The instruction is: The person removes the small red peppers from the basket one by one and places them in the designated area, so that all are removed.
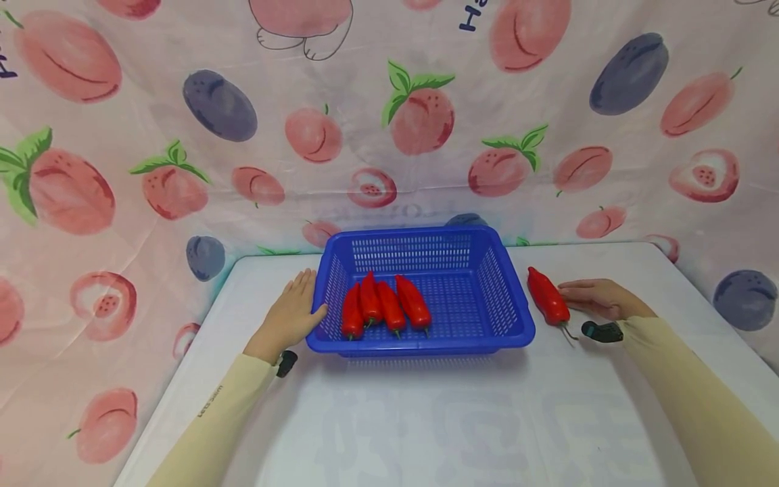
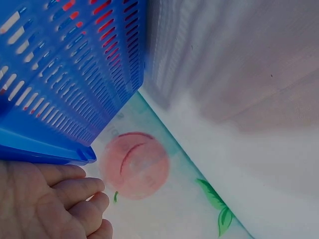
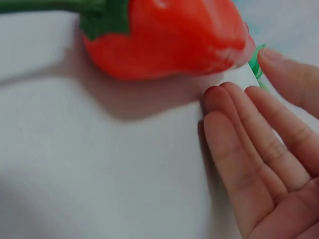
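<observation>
- The right wrist view shows a small gap between the right hand [image 1: 593,298] and the lone red pepper [image 1: 549,297], hard to see from the head; this hand's fingers are straight and hold nothing
- Only the left wrist view shows the outside of the blue basket's [image 1: 420,347] left wall, with red peeking through
- The left hand [image 1: 289,311] is loose at the rim, gripping nothing
- That wall stands between it and four red peppers [image 1: 389,308] inside
- The lone pepper lies on the white table [image 1: 426,419], right of the basket, shiny, with a green cap [image 3: 107,20]
</observation>
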Available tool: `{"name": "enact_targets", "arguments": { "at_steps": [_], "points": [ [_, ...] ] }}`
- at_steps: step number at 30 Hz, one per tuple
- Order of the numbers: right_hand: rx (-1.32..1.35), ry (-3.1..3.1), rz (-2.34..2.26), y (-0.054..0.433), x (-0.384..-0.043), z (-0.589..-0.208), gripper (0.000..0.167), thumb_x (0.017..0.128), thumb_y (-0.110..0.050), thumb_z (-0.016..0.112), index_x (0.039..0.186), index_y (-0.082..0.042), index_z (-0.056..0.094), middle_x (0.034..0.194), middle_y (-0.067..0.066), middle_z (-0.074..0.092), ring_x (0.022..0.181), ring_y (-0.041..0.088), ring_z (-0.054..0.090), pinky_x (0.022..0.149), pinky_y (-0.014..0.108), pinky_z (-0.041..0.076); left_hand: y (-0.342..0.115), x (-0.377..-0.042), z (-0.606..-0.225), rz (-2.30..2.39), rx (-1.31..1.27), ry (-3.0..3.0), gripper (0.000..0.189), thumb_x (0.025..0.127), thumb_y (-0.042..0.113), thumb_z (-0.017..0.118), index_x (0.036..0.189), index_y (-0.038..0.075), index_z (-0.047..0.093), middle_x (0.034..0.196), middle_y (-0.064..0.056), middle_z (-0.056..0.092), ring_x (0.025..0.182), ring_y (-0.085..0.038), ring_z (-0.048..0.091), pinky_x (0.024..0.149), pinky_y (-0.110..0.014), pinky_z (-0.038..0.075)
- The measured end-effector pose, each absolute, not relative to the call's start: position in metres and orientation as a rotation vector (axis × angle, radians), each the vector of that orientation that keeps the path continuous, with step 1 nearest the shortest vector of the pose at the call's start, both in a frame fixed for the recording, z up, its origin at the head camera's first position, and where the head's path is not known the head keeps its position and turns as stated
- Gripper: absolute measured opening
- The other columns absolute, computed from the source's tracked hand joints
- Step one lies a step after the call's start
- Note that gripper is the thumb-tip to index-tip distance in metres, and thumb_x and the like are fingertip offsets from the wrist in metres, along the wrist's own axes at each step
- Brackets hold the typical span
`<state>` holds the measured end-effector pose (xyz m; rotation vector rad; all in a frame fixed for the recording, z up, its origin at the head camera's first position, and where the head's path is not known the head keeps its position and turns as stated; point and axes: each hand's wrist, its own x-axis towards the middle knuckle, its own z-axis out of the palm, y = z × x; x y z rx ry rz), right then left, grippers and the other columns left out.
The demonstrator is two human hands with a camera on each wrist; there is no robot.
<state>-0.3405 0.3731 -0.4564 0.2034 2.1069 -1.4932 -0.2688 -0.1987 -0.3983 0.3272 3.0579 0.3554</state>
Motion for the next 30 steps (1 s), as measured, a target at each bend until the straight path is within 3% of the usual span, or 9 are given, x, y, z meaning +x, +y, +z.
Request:
{"name": "enact_targets", "arguments": {
  "at_steps": [6,9,12,14,16,19,24,26,30],
  "points": [
    [0.131,2.177,-1.454,0.38,-0.339,-0.458,0.079,0.091,-0.039,0.058,0.15,-0.005,0.018,0.154,0.025,0.019,0.132,0.027,0.045,0.103,0.035,0.04,-0.198,-0.269,-0.399,0.381,0.327,3.057,0.076,0.093,0.033,0.044,0.147,-0.008,0.01,0.155,-0.024,0.013,0.145,-0.039,0.009,0.119,-0.051,0.009],
    [0.068,2.26,-1.416,0.384,-0.338,-0.457,0.079,0.09,-0.04,0.058,0.15,-0.005,0.019,0.15,0.017,0.035,0.123,0.013,0.055,0.105,0.039,0.038,-0.198,-0.268,-0.399,0.404,0.33,3.064,0.075,0.092,0.032,0.044,0.147,-0.009,0.012,0.155,-0.025,0.014,0.145,-0.04,0.01,0.119,-0.052,0.01],
    [0.018,2.306,-1.431,0.387,-0.337,-0.454,0.076,0.091,-0.04,0.057,0.149,-0.006,0.022,0.128,-0.011,0.057,0.103,-0.009,0.059,0.105,0.042,0.035,-0.198,-0.267,-0.399,0.411,0.336,3.069,0.075,0.092,0.031,0.044,0.146,-0.009,0.013,0.155,-0.026,0.015,0.144,-0.04,0.011,0.119,-0.052,0.01],
    [-0.002,2.314,-1.459,0.388,-0.336,-0.451,0.076,0.091,-0.039,0.057,0.149,-0.005,0.022,0.108,-0.029,0.057,0.095,-0.016,0.056,0.106,0.043,0.034,-0.198,-0.267,-0.398,0.405,0.33,3.071,0.075,0.092,0.031,0.044,0.147,-0.009,0.013,0.155,-0.025,0.015,0.145,-0.04,0.011,0.119,-0.052,0.01],
    [-0.033,2.324,-1.468,0.39,-0.336,-0.447,0.075,0.092,-0.039,0.056,0.149,-0.004,0.022,0.098,-0.036,0.055,0.093,-0.018,0.055,0.104,0.041,0.034,-0.198,-0.267,-0.398,0.389,0.329,3.071,0.075,0.093,0.032,0.043,0.147,-0.008,0.012,0.155,-0.025,0.014,0.145,-0.04,0.01,0.119,-0.051,0.009],
    [-0.09,2.308,-1.526,0.392,-0.335,-0.441,0.07,0.094,-0.033,0.054,0.148,-0.003,0.024,0.1,-0.036,0.057,0.096,-0.016,0.057,0.1,0.031,0.044,-0.198,-0.268,-0.399,0.369,0.324,3.063,0.075,0.094,0.033,0.043,0.147,-0.008,0.011,0.156,-0.024,0.013,0.145,-0.039,0.009,0.119,-0.051,0.009],
    [-0.22,2.109,-1.805,0.393,-0.337,-0.427,0.031,0.097,-0.014,0.047,0.127,-0.021,0.057,0.109,-0.02,0.066,0.101,-0.003,0.064,0.083,0.016,0.053,-0.199,-0.269,-0.398,0.371,0.324,3.058,0.076,0.094,0.035,0.043,0.147,-0.008,0.01,0.156,-0.024,0.013,0.145,-0.039,0.009,0.119,-0.051,0.009],
    [-0.269,2.027,-1.881,0.391,-0.338,-0.419,0.031,0.098,-0.009,0.045,0.114,-0.027,0.063,0.11,-0.015,0.068,0.101,0.0,0.065,0.081,0.016,0.054,-0.198,-0.268,-0.398,0.375,0.323,3.058,0.076,0.094,0.035,0.043,0.147,-0.008,0.01,0.156,-0.024,0.013,0.145,-0.039,0.009,0.119,-0.052,0.009],
    [-0.32,1.999,-1.893,0.384,-0.338,-0.398,0.034,0.098,-0.007,0.043,0.113,-0.029,0.065,0.112,-0.014,0.068,0.103,0.001,0.065,0.082,0.017,0.054,-0.198,-0.268,-0.398,0.381,0.323,3.055,0.076,0.094,0.035,0.043,0.147,-0.008,0.01,0.156,-0.024,0.013,0.145,-0.04,0.01,0.119,-0.052,0.009]
  ]
}}
